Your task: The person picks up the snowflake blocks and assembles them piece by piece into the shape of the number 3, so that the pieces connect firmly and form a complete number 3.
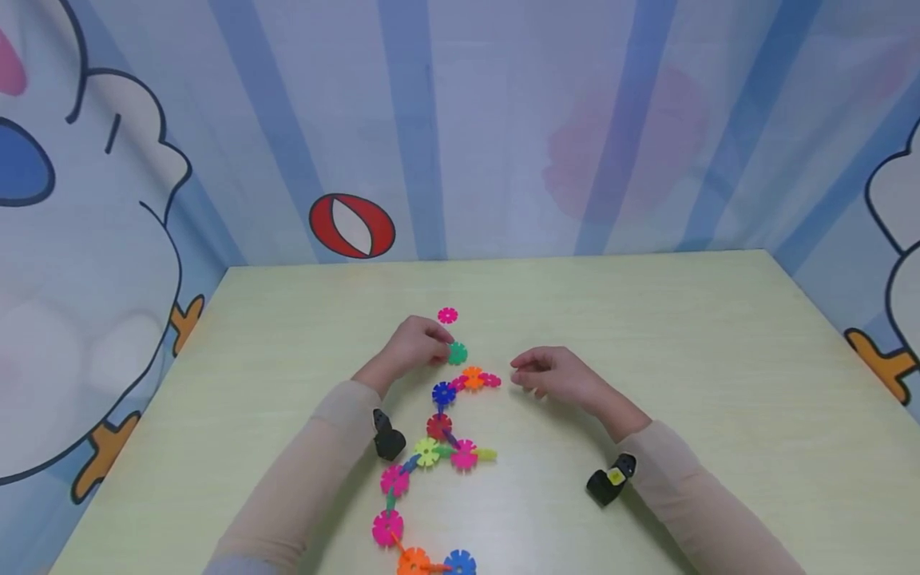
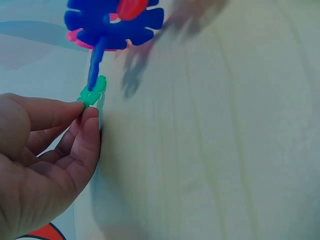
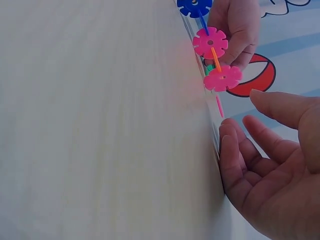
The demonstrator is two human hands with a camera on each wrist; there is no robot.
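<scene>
My left hand (image 1: 417, 342) pinches a green notched disc (image 1: 458, 353) between thumb and fingers, low over the table; the left wrist view shows the same disc (image 2: 94, 92) edge-on at the fingertips. Just in front of that hand is the end of a chain of interlocked discs, with an orange disc (image 1: 473, 378) between pink ones and a blue disc (image 1: 443, 393) beside them. To the right of the chain's end, my right hand (image 1: 559, 374) has loosely bent fingers. In the right wrist view, a gap parts its thumb from its fingers, with nothing held between.
A loose pink disc (image 1: 448, 315) lies beyond the green one. The chain winds toward me through a red disc (image 1: 439, 426), a yellow-green disc (image 1: 427, 452) and several more, to a blue disc (image 1: 460, 562) at the near edge. A printed curtain (image 1: 489, 128) stands behind the table (image 1: 690, 319).
</scene>
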